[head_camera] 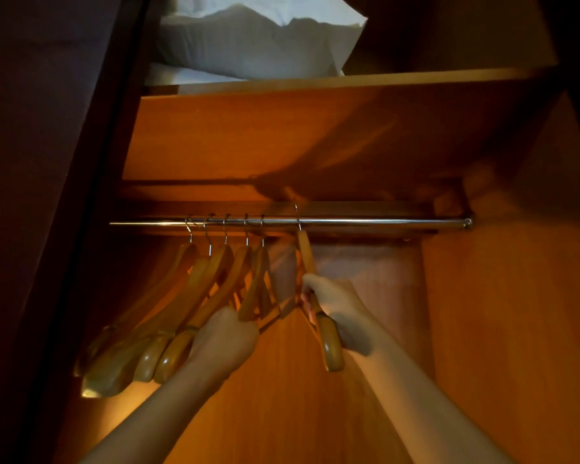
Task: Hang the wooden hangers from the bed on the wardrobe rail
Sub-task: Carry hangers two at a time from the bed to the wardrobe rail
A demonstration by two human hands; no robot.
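A chrome wardrobe rail (365, 222) runs across the open wardrobe. Several wooden hangers (195, 296) hang by metal hooks on its left half, bunched together. One more wooden hanger (330, 343) is hooked over the rail just right of the bunch, and my right hand (335, 306) grips its arm from the right. My left hand (223, 343) is curled around the lower end of the rightmost hanger of the bunch, its fingers partly hidden behind the wood.
A wooden shelf (332, 80) above the rail carries white pillows (258, 38). The dark wardrobe door frame (91, 212) stands at the left and the wooden side wall (516, 313) at the right. The rail's right half holds nothing.
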